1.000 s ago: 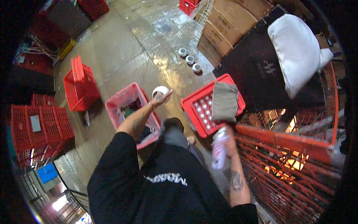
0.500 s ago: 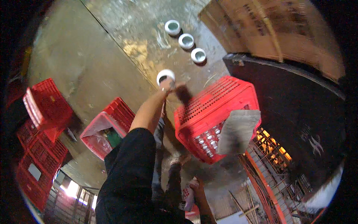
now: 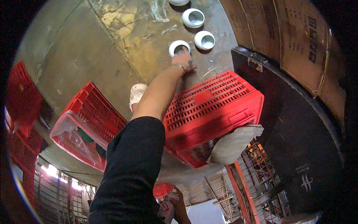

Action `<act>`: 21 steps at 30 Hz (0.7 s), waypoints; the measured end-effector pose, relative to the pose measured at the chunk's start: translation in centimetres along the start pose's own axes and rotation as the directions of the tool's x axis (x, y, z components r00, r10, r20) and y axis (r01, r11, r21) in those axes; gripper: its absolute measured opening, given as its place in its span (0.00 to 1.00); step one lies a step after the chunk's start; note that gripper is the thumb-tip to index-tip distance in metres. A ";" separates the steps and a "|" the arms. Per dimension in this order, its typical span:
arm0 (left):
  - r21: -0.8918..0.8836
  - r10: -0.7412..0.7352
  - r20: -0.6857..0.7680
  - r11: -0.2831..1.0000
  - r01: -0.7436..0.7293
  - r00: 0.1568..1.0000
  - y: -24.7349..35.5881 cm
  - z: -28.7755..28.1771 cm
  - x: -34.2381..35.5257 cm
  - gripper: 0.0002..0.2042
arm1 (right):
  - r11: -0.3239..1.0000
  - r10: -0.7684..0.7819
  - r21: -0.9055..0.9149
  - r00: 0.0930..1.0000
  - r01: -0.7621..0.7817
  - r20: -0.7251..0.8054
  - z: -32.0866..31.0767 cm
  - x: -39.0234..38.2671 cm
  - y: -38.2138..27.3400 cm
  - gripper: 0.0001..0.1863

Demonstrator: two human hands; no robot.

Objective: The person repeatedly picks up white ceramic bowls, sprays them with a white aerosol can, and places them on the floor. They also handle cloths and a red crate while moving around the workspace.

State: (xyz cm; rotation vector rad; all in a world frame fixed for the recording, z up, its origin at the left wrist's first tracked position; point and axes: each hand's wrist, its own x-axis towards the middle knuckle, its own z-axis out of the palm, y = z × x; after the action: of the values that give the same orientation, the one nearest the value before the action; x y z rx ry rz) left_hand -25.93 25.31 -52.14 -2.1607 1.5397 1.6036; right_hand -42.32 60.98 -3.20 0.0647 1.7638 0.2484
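White bowl lying just beyond left hand, finger reaching into its mouth; cannot tell whether hand is pinching rim; right hand wrapping around pale can, sleeve partly hiding it; farthest of three other bowls running off top edge; stained floor spreading beneath; red crate standing near forearm, brown cartons lining right side

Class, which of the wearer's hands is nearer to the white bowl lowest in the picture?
Left. The left hand is right at the white bowl, fingers at its opening. The right hand is far off near the picture's lower edge, around a printed can.
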 end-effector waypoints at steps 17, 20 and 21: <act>-0.273 -0.289 -0.779 0.955 0.114 0.556 -17.7 5.9 -50.1 0.24 | 0.739 -0.533 -0.350 0.817 0.576 0.219 -9.3 4.3 1.3 0.33; -0.440 -0.535 -0.758 0.842 0.313 0.374 -24.2 10.5 -56.5 0.22 | 0.834 -0.410 -0.348 0.903 0.428 0.128 -8.7 4.3 3.8 0.33; -0.409 -0.532 -0.736 0.842 0.353 0.419 -25.9 11.4 -58.4 0.22 | 0.842 -0.382 -0.370 0.918 0.393 0.106 -9.7 3.7 5.0 0.33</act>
State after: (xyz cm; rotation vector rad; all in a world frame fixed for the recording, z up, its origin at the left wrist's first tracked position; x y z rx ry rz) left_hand -13.74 83.76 -26.69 -3.3303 0.6650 0.5115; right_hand -53.05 65.22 -3.96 -0.5692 1.6284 0.2906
